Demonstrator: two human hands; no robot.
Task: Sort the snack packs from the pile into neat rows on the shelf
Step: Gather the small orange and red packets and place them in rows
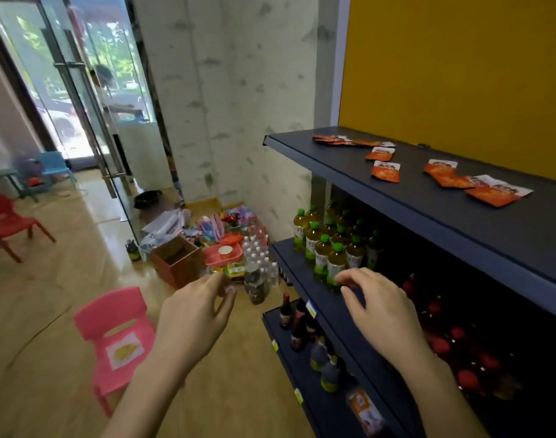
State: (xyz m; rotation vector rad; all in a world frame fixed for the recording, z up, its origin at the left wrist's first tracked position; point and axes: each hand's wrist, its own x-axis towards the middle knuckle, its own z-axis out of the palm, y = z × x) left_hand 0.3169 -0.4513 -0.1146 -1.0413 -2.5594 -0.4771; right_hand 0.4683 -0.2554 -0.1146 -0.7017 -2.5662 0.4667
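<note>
Left hand (194, 311): grip loosely curled, empty.
Right hand (377, 308): fingers spread, empty.
Snack packs (385, 171): scattered flat on top shelf (333, 165).

I am holding both bare forearms out ahead of me, rising from the near edge and converging slightly as they go farther. My left hand (196, 306) is hanging palm down on the left, its fingers curling loosely and the thumb tip nearly meeting the fingertips, gripping nothing. My right hand (379, 303) is reaching a little farther and to the right, also palm down, its fingers (349, 277) bending downward and spreading slightly, empty as well. The two hands are staying well apart, with neither wrist twisting.
</note>
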